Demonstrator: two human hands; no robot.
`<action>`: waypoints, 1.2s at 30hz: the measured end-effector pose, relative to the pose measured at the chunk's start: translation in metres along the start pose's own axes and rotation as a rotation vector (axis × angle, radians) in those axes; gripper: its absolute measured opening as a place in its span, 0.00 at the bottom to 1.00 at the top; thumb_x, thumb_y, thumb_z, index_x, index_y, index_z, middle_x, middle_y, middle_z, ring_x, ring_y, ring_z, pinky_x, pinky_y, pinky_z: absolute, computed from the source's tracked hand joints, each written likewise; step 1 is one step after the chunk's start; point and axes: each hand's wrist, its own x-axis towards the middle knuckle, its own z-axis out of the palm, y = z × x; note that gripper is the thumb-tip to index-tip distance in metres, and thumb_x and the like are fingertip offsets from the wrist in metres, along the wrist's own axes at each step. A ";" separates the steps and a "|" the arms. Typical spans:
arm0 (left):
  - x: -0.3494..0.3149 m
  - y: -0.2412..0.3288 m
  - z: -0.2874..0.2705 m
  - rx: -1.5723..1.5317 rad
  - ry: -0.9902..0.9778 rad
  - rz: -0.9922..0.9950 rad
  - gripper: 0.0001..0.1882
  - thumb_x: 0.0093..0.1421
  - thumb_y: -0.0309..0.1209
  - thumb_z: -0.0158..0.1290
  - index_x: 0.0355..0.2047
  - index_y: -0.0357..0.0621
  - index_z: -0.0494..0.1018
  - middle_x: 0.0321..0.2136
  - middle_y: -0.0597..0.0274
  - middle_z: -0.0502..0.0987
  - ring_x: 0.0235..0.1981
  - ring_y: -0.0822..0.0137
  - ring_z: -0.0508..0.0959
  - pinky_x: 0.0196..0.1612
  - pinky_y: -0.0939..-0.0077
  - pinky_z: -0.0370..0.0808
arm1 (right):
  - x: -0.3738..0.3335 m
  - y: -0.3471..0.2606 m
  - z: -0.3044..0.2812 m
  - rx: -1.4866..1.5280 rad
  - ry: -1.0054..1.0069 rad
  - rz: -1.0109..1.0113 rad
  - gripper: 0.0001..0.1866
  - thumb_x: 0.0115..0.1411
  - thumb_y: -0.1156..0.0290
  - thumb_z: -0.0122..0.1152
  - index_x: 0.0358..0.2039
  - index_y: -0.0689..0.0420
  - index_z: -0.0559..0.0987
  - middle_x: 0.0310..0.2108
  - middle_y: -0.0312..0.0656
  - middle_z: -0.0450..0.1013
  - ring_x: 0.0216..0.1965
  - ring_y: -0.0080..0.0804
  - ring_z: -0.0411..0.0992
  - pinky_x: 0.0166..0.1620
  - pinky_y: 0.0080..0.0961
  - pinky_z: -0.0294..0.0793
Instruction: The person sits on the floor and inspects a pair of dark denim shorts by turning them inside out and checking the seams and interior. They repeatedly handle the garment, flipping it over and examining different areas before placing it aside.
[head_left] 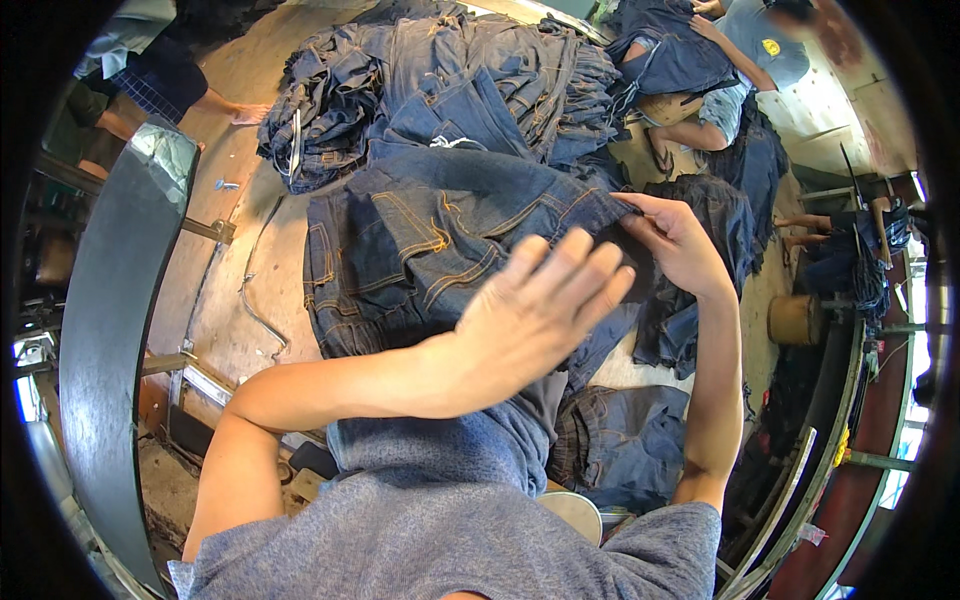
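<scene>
A dark blue pair of jeans (470, 220) with orange stitching and loose orange threads lies spread across my lap. Its right end is pinched between the thumb and fingers of my right hand (685, 240). My left hand (545, 315) is held over the jeans, back of the hand up and fingers apart, slightly blurred, gripping nothing. Whether its palm touches the cloth cannot be seen. Just beyond, a large heap of folded jeans (450, 70) rises, with a white tie near its front.
More denim lies by my right side (625, 440) and in a dark pile (690, 280). A long black curved panel (115, 330) stands at the left. At the far right a co-worker (760, 50) handles denim; another person's leg (215, 103) shows at the far left. A brown cylindrical container (795, 320) stands right.
</scene>
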 end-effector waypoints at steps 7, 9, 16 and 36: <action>-0.008 0.038 0.025 -0.024 -0.267 0.042 0.34 0.66 0.33 0.54 0.72 0.36 0.72 0.47 0.62 0.77 0.54 0.63 0.79 0.79 0.39 0.51 | -0.001 0.000 0.006 -0.209 0.111 -0.025 0.19 0.76 0.76 0.61 0.65 0.61 0.83 0.27 0.23 0.66 0.28 0.12 0.57 0.32 0.18 0.59; -0.011 0.041 0.029 -0.007 -0.249 0.061 0.34 0.64 0.33 0.55 0.71 0.36 0.74 0.39 0.65 0.75 0.47 0.64 0.79 0.81 0.33 0.46 | -0.002 0.002 0.006 -0.124 0.098 -0.051 0.19 0.76 0.77 0.61 0.65 0.61 0.83 0.27 0.23 0.65 0.28 0.12 0.57 0.32 0.18 0.59; -0.005 0.039 0.019 -0.059 -0.248 0.044 0.33 0.64 0.35 0.57 0.70 0.41 0.75 0.52 0.60 0.79 0.59 0.61 0.77 0.80 0.31 0.48 | 0.001 0.022 -0.004 -0.095 0.154 -0.016 0.16 0.78 0.75 0.59 0.63 0.61 0.83 0.28 0.22 0.67 0.29 0.11 0.58 0.32 0.18 0.61; -0.086 -0.090 -0.033 -0.439 -0.443 -0.398 0.35 0.61 0.47 0.73 0.65 0.44 0.78 0.64 0.49 0.77 0.70 0.42 0.71 0.73 0.46 0.67 | 0.003 -0.028 -0.353 -1.172 1.192 -0.092 0.29 0.77 0.45 0.57 0.61 0.57 0.84 0.48 0.61 0.85 0.52 0.59 0.84 0.57 0.46 0.78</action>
